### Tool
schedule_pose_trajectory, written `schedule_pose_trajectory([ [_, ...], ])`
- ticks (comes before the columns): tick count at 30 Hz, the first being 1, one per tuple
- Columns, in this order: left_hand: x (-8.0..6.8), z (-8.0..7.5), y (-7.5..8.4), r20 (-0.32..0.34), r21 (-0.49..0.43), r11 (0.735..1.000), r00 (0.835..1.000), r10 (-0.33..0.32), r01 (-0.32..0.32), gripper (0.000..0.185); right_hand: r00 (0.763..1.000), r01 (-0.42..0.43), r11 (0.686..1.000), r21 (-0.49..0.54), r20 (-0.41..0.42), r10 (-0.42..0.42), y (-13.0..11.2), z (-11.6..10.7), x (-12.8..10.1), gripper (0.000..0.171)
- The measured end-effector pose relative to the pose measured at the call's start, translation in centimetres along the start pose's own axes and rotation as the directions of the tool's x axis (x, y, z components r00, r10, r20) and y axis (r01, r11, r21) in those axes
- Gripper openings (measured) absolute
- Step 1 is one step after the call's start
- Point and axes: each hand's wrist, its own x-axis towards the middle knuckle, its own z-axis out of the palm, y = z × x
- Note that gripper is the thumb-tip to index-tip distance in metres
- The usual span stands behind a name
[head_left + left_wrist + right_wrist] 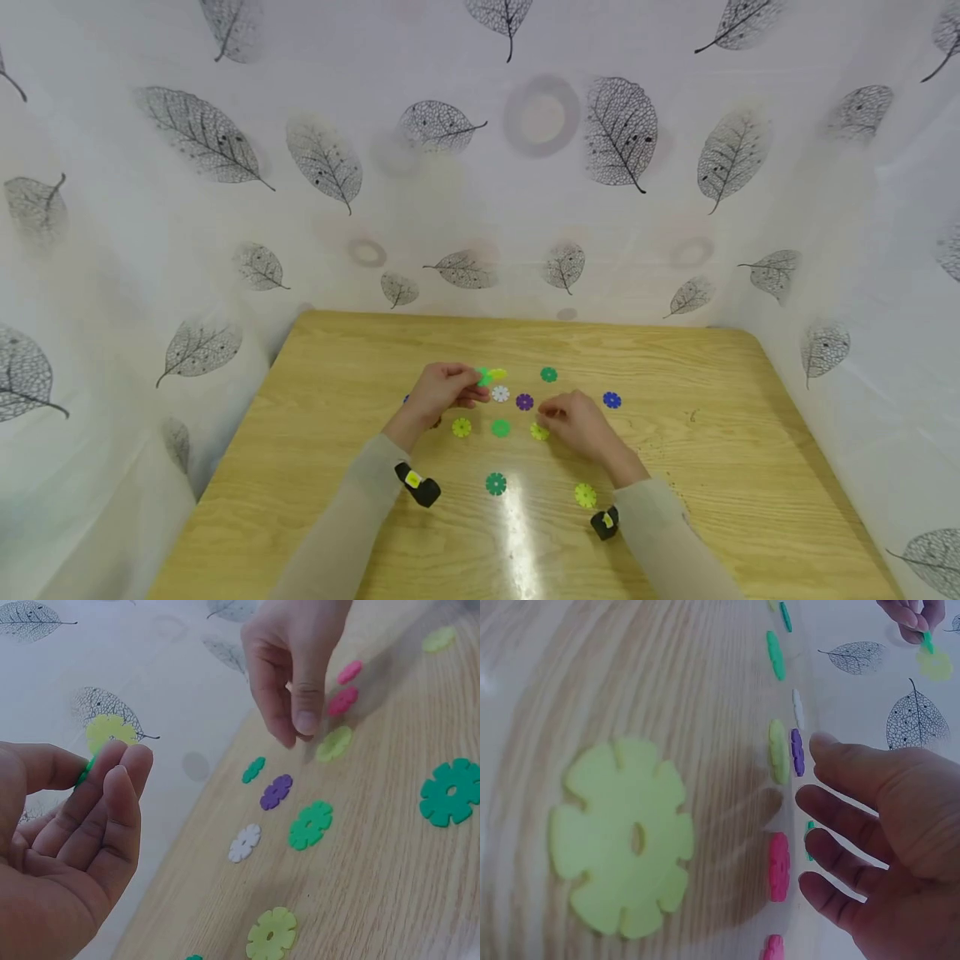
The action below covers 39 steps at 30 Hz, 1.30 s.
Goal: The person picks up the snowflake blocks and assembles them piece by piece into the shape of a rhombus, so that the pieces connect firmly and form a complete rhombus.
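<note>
In the head view my left hand [447, 389] pinches a green notched disc [483, 377] between thumb and fingers. A yellow notched disc [109, 730] is joined to that green one. My right hand [581, 422] hovers over the table with its fingers loosely bent and nothing visible in them. Just beneath its fingertips lies a yellow disc [538, 431]. A purple disc [524, 402] and a white disc [500, 393] lie between the two hands, with a light green disc [501, 428] nearer me.
More flower-shaped discs are spread over the wooden table [300, 500]: a dark green one [496, 484], a blue one [612, 400], a yellow one [585, 496]. Two pink discs, including this one [779, 867], lie by the right hand. A leaf-print curtain [480, 208] surrounds the table's back and sides.
</note>
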Motion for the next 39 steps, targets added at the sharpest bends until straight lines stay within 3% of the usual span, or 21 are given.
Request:
schedule_pose_trajectory([
  [10, 0.03, 0.06, -0.07, 0.000, 0.006, 1.000, 1.000, -0.005, 0.005, 0.025, 0.999, -0.002, 1.000, -0.003, 0.041, 0.002, 0.36, 0.40, -0.34, 0.036],
  [18, -0.13, 0.22, -0.12, -0.005, 0.010, 1.000, 1.000, -0.010, 0.010, 0.025, 0.998, -0.057, 0.998, 0.028, 0.039, 0.056, 0.60, 0.66, -0.30, 0.021],
  [29, -0.29, 0.42, -0.82, 0.018, -0.009, 1.000, 1.000, 0.007, -0.007, 0.024, 0.998, -0.005, 1.000, -0.028, 0.067, 0.007, 0.12, 0.71, -0.38, 0.022],
  [39, 0.18, 0.33, -0.69, 0.002, -0.009, 1.000, 1.000, 0.013, -0.013, 0.023, 0.991, -0.075, 0.996, 0.047, 0.118, 0.069, -0.06, -0.07, -0.15, 0.021],
])
